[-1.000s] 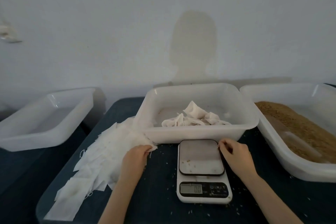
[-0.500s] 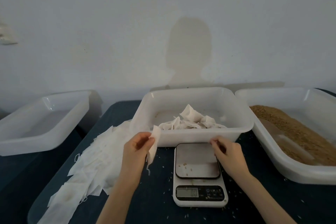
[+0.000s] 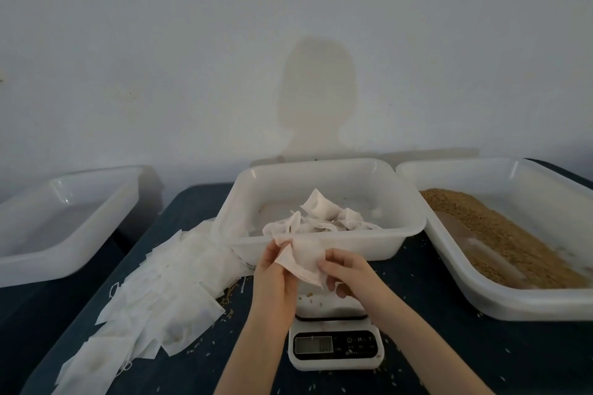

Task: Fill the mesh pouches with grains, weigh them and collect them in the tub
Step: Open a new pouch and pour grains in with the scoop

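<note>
At the left edge of the frame, an empty translucent white plastic tub [image 3: 64, 221] sits apart from the dark blue tabletop [image 3: 179, 369], seemingly on a separate lower surface. Next to the right, a loose heap of flat white mesh pouches [image 3: 154, 298], too many and too overlapped to count, runs diagonally from the lower left corner up toward the middle tub. Scattered grains speckle the tabletop around the heap.

Centre frame, one white mesh pouch [image 3: 305, 258] is held above the scale, in front of the near wall of the middle tub. Its long axis slants from upper left to lower right, with one corner pointing down and to the right. The left hand [image 3: 276, 272] pinches the pouch's upper left edge between thumb and fingers; the right hand [image 3: 346, 272] pinches its lower right corner with curled fingers.

Behind the hands, the middle translucent white plastic tub [image 3: 401, 234] holds a small pile of filled, puckered white pouches [image 3: 321, 218], with their exact number unclear. Below the hands stands a single white digital kitchen scale [image 3: 333, 349] with a dark display panel; a few grains lie on its platform, and the reading is too blurred to make out.

At the right edge of the frame, a third translucent white plastic tub [image 3: 500, 308] holds a sloping bed of golden brown grains [image 3: 500, 234], heaped toward its far left side. That makes three tubs, one scale, and two hands on one pouch.
</note>
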